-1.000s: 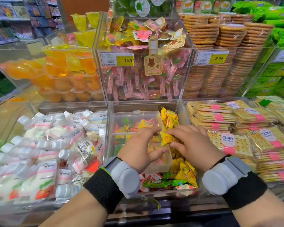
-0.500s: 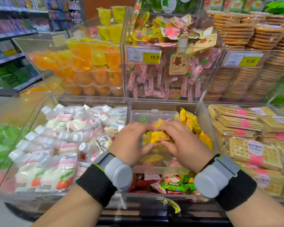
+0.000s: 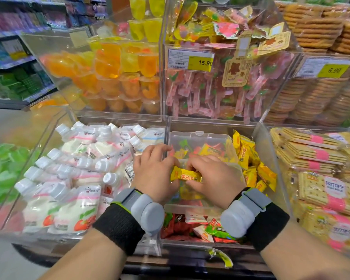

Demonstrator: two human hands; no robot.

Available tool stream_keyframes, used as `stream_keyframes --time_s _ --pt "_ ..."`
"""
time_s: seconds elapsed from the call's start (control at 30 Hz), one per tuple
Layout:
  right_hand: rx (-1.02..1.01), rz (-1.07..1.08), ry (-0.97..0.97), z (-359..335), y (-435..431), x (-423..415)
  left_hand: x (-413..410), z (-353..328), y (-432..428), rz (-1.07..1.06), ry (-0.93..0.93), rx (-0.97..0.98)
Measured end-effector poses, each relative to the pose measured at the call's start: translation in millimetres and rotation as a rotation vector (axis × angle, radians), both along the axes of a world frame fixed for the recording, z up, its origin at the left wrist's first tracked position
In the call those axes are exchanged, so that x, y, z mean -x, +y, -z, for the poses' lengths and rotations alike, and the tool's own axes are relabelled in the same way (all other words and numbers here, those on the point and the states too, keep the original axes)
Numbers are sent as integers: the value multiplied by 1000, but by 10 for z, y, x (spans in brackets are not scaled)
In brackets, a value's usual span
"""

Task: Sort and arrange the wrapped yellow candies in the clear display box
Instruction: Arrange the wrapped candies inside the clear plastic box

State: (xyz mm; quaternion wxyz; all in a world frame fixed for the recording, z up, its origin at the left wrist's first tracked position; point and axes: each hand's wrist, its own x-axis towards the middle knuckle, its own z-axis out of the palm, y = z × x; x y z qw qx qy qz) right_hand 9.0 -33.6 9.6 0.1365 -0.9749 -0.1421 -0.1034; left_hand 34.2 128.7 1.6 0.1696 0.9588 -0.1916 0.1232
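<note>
A wrapped yellow candy [image 3: 185,175] is held level between both hands above the clear display box [image 3: 198,136]. My left hand [image 3: 154,174] pinches its left end and my right hand [image 3: 214,178] pinches its right end. The box holds mixed wrapped candies under a clear lid. More yellow candies [image 3: 249,160] stand in a row against the right side of the box. Red and green wrapped candies [image 3: 202,227] lie at the front of the bin.
White drink pouches [image 3: 79,168] fill the left bin. Packs of crackers [image 3: 315,158] fill the right bin. Behind stand clear bins of orange jelly cups [image 3: 117,77], pink lollipops [image 3: 216,91] and stacked biscuits [image 3: 315,91]. A yellow wrapper [image 3: 222,257] hangs at the front edge.
Both hands have lifted from among the candies in the box, bringing up one yellow candy between them. The view has shifted left and closer.
</note>
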Motion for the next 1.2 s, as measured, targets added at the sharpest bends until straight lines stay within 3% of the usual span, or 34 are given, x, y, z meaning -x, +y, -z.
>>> stream_keyframes --time_s 0.3,0.63,1.2 --pt "-54 30 18 132 -5 -9 -30 63 0 4 60 52" --pt "-46 98 109 250 12 5 -55 103 -17 18 27 -40" --pt "-32 2 165 153 -124 115 -13 28 -29 -29 4 -215"
